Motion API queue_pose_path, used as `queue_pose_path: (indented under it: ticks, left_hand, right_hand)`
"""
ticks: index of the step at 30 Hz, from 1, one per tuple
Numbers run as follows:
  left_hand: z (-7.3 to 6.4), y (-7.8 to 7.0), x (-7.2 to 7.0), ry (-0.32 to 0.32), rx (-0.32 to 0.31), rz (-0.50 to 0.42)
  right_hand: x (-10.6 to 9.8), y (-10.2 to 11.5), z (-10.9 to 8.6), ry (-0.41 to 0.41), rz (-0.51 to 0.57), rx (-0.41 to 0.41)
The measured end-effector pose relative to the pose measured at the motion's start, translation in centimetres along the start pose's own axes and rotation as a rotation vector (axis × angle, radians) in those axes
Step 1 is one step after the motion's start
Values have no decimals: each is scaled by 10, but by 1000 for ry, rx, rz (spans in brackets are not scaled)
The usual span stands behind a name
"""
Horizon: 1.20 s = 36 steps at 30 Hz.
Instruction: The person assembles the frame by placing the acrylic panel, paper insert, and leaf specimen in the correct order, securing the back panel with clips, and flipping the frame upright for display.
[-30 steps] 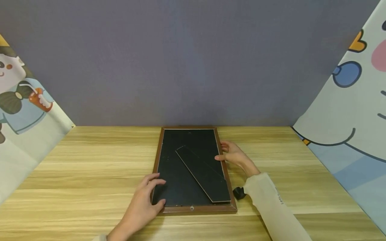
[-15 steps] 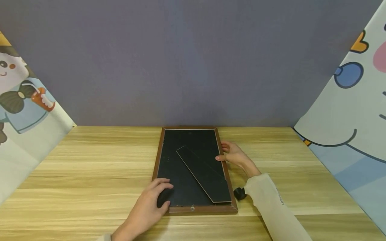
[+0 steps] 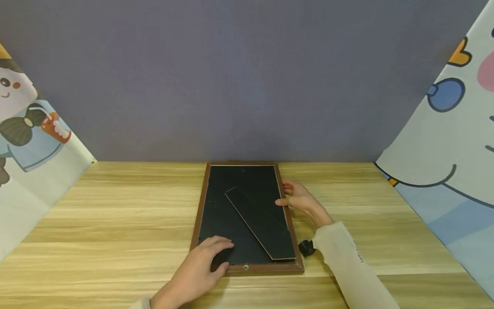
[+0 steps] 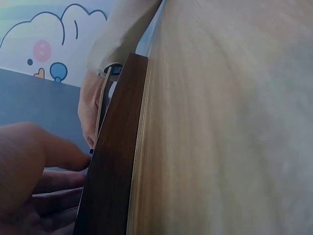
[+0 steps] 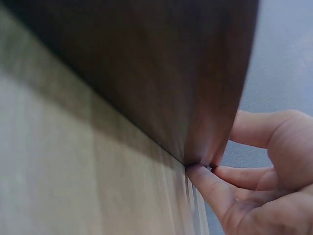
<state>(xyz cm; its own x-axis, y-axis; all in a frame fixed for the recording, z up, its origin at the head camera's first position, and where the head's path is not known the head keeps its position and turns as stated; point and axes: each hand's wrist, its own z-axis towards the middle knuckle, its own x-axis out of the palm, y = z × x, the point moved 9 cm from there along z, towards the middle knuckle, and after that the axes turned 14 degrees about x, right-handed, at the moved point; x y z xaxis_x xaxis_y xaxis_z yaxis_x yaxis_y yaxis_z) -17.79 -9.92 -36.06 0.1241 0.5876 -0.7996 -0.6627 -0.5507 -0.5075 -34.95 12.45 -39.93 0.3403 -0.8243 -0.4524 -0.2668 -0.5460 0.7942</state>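
A brown-rimmed picture frame (image 3: 254,269) lies with its black back facing up on the wooden table. Its black stand leg (image 3: 266,227) lies slantwise across that back. My right hand (image 3: 302,200) grips the frame's right edge, thumb on the rim and fingers at the side and underneath, as the right wrist view shows at the rim (image 5: 195,98). Over the near left corner is my left hand (image 3: 200,268), its fingers loosely bent above the back panel and its thumb by the near rim. In the left wrist view, the thumb (image 4: 68,154) is close to the rim; contact is unclear.
A grey wall panel (image 3: 239,86) stands right behind the frame's far edge. Printed cartoon panels (image 3: 455,141) flank the table (image 3: 127,214) on both sides. A small black object (image 3: 306,247) sits at the right sleeve's cuff.
My left hand has slid right and slightly nearer, from the frame's left edge to its near left corner. The right hand, frame and stand leg have stayed in place.
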Motion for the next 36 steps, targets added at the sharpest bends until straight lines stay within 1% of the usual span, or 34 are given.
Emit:
queue_pose_path:
  ticks: [6,9,13,18,22,32,36]
  left_hand:
    - [0,1,2,28,0,-1]
    - [1,0,2,23,11,2]
    - [1,-1,1,7,21,18]
    - [2,-2,1,-10,6,57]
    - [3,-3,0,-25,7,79]
    - [4,-5,-3,-93,43,105]
    - [4,-6,-3,-111,58,113]
  right_hand:
    - [0,0,0,-1,-5,8]
    - [1,-1,0,5,-3,12]
    - [1,-2,1,7,-4,15]
    - [1,-2,0,11,8,13]
    - [1,-1,0,14,10,9]
    - [1,0,0,10,-7,11]
    - [1,1,-1,8,-11,7]
